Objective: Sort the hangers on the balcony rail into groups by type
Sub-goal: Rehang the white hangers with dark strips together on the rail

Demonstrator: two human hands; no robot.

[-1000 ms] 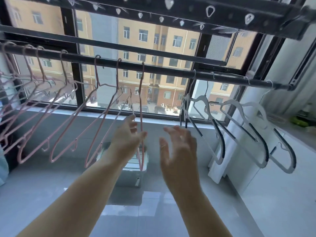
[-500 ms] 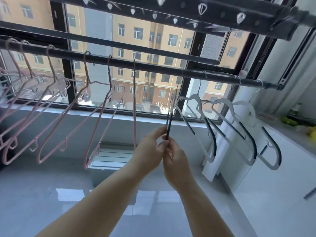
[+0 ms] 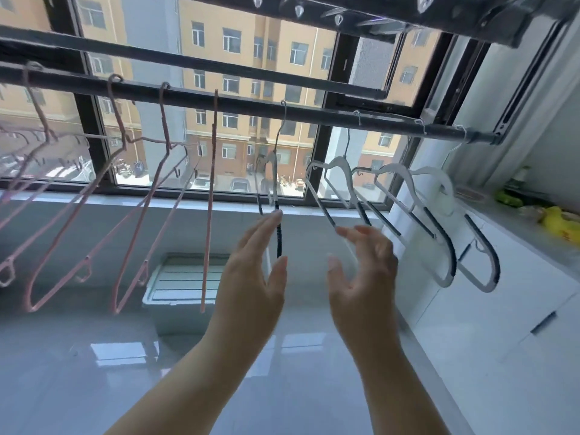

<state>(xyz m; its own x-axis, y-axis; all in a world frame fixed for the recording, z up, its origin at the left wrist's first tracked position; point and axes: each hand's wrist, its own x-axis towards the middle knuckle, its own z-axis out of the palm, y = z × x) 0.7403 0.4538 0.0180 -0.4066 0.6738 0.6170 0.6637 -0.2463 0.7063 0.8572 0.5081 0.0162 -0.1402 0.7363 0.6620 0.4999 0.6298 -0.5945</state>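
view: head camera, looking up at the window side of the balcony
change, hands: half a second earlier the edge-on hanger [image 3: 279,237] is pinched between both hands; now it is let go and the hands are parted to either side
change, hanger: it is left hanging free on the rail [image 3: 314,113], in the gap between the two groups
left hand [image 3: 251,287]: fingers straight and apart, nothing gripped; the index tip is seen right at the hanger's dark strip, contact cannot be told
right hand [image 3: 364,277]: fingers spread and relaxed, nothing held; raised in front of the nearest white hanger's lower arm
edge-on hanger look: thin wire hook, pale blurred top, ribbed black strip lower down, seen side-on
pink hangers [image 3: 210,189]: thin coated wire, hung along the left part of the rail, the nearest one edge-on
white hangers [image 3: 397,172]: wide shoulders with black grip strips, bunched at the right end of the rail
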